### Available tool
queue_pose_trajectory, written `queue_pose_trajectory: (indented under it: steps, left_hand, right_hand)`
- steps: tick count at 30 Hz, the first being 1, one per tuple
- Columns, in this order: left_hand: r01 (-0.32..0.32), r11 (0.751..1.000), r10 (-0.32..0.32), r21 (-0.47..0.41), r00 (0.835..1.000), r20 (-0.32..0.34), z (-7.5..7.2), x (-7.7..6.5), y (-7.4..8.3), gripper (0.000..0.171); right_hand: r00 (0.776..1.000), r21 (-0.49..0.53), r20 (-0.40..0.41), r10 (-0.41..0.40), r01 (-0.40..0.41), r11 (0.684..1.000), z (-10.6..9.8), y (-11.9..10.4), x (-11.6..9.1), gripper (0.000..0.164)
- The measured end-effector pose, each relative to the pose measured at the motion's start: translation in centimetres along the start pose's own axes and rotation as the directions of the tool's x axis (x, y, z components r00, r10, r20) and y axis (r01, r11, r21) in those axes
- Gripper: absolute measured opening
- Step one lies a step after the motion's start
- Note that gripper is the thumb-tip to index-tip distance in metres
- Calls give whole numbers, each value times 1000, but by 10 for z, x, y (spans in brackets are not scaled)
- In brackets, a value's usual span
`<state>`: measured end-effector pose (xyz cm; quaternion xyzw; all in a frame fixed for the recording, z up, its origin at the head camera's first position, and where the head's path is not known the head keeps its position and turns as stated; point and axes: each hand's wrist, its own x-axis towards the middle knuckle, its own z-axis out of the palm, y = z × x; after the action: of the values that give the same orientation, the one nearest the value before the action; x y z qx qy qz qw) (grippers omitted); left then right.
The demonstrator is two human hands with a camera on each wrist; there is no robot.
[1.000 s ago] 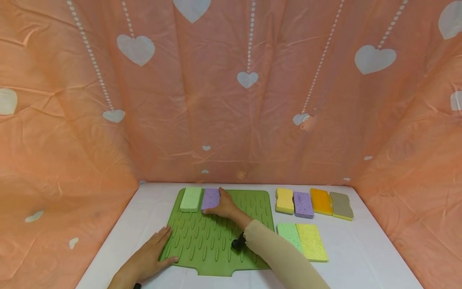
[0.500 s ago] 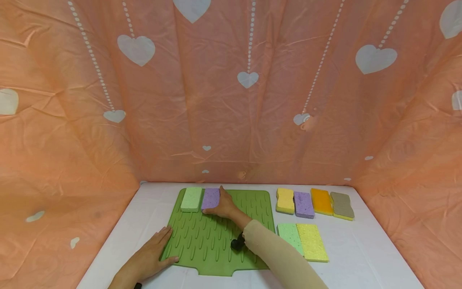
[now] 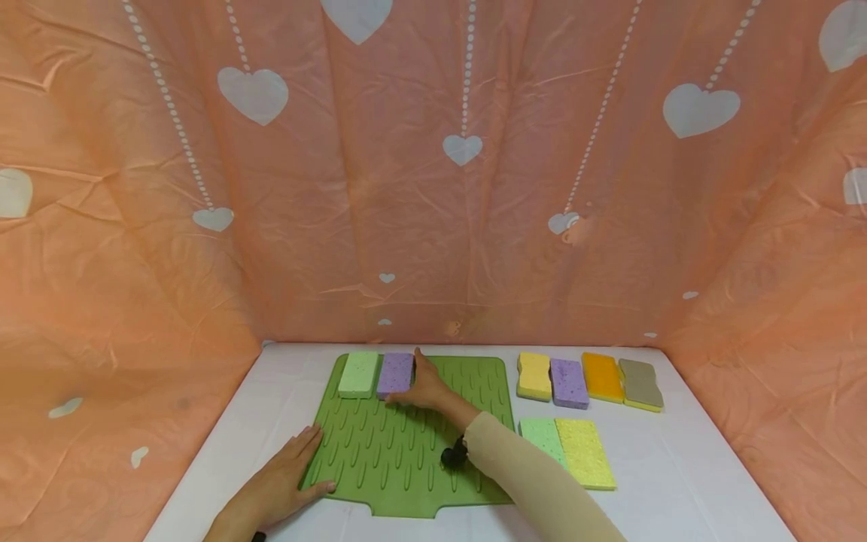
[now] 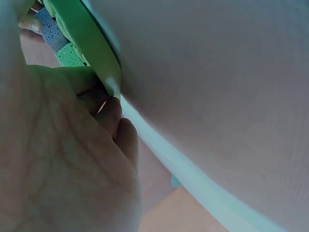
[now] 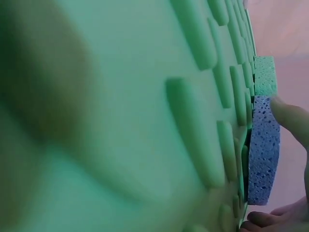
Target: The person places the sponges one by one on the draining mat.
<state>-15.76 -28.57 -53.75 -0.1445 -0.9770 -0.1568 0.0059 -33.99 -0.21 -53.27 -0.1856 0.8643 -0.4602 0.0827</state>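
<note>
On the green ridged mat (image 3: 379, 459) a pale green sponge (image 3: 359, 374) lies at the far left corner. A purple sponge (image 3: 395, 374) sits just right of it, a narrow gap between them in the head view. My right hand (image 3: 428, 388) is at the right side of the purple sponge, thumb near its front edge and fingers spread behind. In the right wrist view the thumb (image 5: 292, 116) overlaps a corner of that sponge, with the other fingers beyond its far end. My left hand (image 3: 281, 478) rests with straight fingers on the mat's left edge.
Right of the mat stand a yellow sponge (image 3: 534, 376), a purple one (image 3: 570, 383), an orange one (image 3: 603, 377) and a grey-topped one (image 3: 640, 384) in a row. Nearer lie a mint green sponge (image 3: 543, 438) and a yellow speckled sponge (image 3: 585, 454). An orange curtain (image 3: 433, 248) encloses the white table (image 3: 684, 474).
My right hand has loosened from the purple sponge and shifted slightly right, showing more of the sponge's right side. The sponge stays in place. My left hand has not moved.
</note>
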Motion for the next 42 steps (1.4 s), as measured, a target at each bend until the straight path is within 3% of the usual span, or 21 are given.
queue_pose_trajectory:
  steps: [5, 18, 32, 42]
  left_hand:
    - [2, 1000, -2, -7, 1000, 2, 2, 0, 0, 101]
    - [-2, 1000, 2, -6, 1000, 4, 0, 0, 3, 101]
    - [-19, 1000, 20, 11, 999, -41, 0, -1, -1, 99]
    - [-19, 1000, 19, 8, 1000, -25, 0, 0, 0, 100]
  right_hand:
    - [999, -24, 36, -22, 23, 999, -11, -1, -9, 135]
    - [998, -65, 43, -50, 52, 997, -52, 3, -37, 123]
    - [999, -118, -27, -25, 21, 993, -95, 24, -68, 120]
    - [997, -155, -73, -12, 0, 988, -121, 45, -91, 120]
